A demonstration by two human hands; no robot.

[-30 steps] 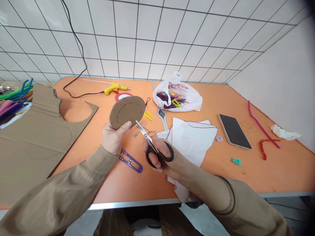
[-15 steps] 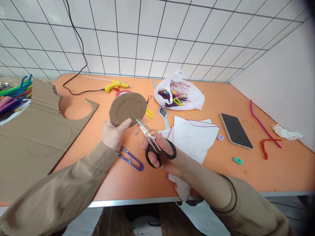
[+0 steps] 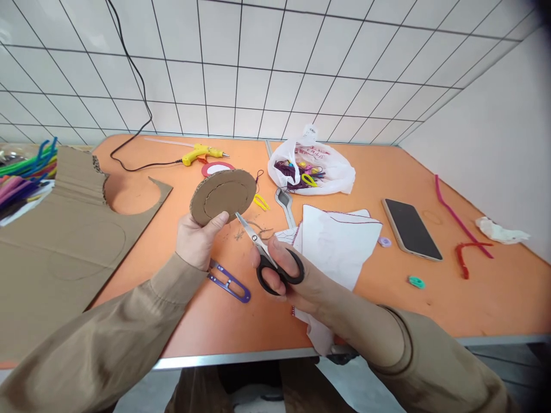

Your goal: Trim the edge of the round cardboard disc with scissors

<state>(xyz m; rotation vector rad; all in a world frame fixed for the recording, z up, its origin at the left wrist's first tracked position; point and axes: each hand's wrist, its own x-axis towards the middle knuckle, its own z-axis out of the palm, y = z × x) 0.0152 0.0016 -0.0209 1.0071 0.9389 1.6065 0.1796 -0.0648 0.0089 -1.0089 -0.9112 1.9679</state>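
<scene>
A round brown cardboard disc (image 3: 224, 198) with a smaller circle marked on its face is tilted up over the table. My left hand (image 3: 196, 238) grips its lower edge, thumb on the face. Black-handled scissors (image 3: 255, 240) are in my right hand (image 3: 286, 269), fingers through the loops. Their blades are nearly closed, and the tips point at the disc's lower rim beside my left thumb. Purple thread snips (image 3: 229, 281) lie below the disc. Behind it is a red and white ring (image 3: 216, 168), partly hidden.
Cut cardboard (image 3: 51, 246) covers the left side. A yellow glue gun (image 3: 204, 154) and a white bag (image 3: 336, 169) of supplies lie at the back. White cloth (image 3: 340, 244), a phone (image 3: 412, 229) and red pipe cleaners (image 3: 462, 261) are on the right.
The scissor blades have come closer together, and their tips have shifted slightly left and down. The disc has tilted a little, showing more of its upper edge. The view has shifted slightly.
</scene>
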